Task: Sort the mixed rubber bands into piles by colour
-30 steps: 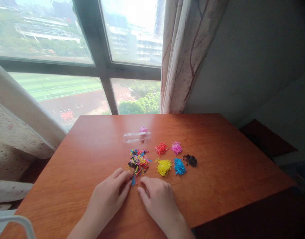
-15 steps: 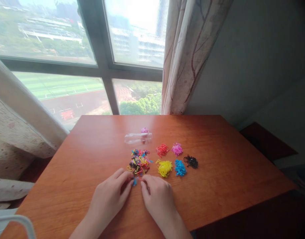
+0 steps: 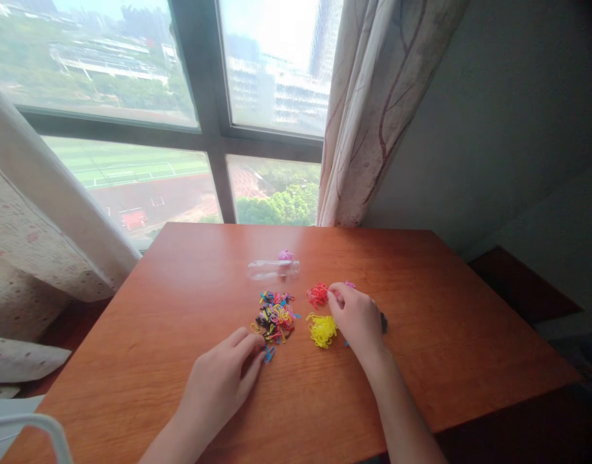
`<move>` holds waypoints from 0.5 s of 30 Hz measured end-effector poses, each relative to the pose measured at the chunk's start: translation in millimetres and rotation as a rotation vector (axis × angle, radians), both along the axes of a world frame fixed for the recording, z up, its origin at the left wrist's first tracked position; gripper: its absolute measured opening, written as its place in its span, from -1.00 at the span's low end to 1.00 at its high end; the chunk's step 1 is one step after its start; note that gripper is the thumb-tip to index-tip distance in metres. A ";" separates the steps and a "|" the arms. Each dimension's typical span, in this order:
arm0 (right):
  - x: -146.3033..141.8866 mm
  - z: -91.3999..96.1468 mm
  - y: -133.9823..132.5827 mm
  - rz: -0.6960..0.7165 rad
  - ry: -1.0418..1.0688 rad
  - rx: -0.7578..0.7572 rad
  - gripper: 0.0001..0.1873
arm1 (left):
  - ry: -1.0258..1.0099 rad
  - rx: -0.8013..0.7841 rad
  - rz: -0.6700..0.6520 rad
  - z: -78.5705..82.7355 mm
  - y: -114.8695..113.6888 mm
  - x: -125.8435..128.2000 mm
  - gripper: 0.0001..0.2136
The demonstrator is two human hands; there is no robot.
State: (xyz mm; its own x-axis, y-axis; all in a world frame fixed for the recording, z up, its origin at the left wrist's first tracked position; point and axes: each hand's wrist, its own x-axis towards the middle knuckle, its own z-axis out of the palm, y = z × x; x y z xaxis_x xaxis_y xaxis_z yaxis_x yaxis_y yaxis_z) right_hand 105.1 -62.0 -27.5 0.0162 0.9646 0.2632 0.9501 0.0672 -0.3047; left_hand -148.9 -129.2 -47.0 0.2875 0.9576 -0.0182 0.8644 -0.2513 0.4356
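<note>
A mixed pile of small coloured rubber bands [image 3: 276, 316] lies on the wooden table. My left hand [image 3: 228, 367] rests at its near edge, fingers curled and thumb drawn in, beside a few blue bands [image 3: 269, 353]. Whatever its fingertips hold, if anything, is hidden. My right hand [image 3: 356, 316] is at the right edge of the red rubber band pile [image 3: 317, 294], its thumb and forefinger pinched on a red band. Just below lies the yellow pile [image 3: 323, 330]. The right hand mostly covers the pink pile [image 3: 350, 284], the blue pile and the black pile [image 3: 384, 322].
Farther back on the table [image 3: 203, 270] lies a clear plastic bottle-like container [image 3: 272, 270], with a pink-purple object [image 3: 285, 255] behind it. A window and curtains [image 3: 363, 116] stand beyond the table. A white curved tube [image 3: 39, 422] shows at the lower left.
My right hand has moved from the near edge of the mixed pile, up and right to the red pile. My left hand has stayed by the mixed pile. The view has shifted slightly.
</note>
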 end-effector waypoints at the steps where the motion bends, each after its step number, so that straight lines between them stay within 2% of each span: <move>1: 0.1 -0.4 5.3 -0.002 -0.030 -0.014 -0.88 | 0.001 -0.002 -0.001 0.1 -0.2 0.0 -0.82; 4: -1.4 -3.0 14.6 0.002 -0.070 -0.035 -0.90 | 0.008 -0.008 -0.003 0.1 -0.2 0.1 -0.81; 8: -2.5 -4.3 12.0 0.005 -0.068 -0.041 -0.89 | -0.010 -0.001 -0.014 -0.9 -0.3 0.2 -0.82; 12: -8.7 -2.0 -6.8 0.038 -0.004 -0.006 -0.87 | -0.023 0.016 -0.009 -1.3 -1.5 0.1 -0.83; 15: -22.2 -2.0 -29.1 0.134 0.112 0.026 -0.84 | -0.020 0.021 -0.004 -1.1 -2.2 -0.1 -0.83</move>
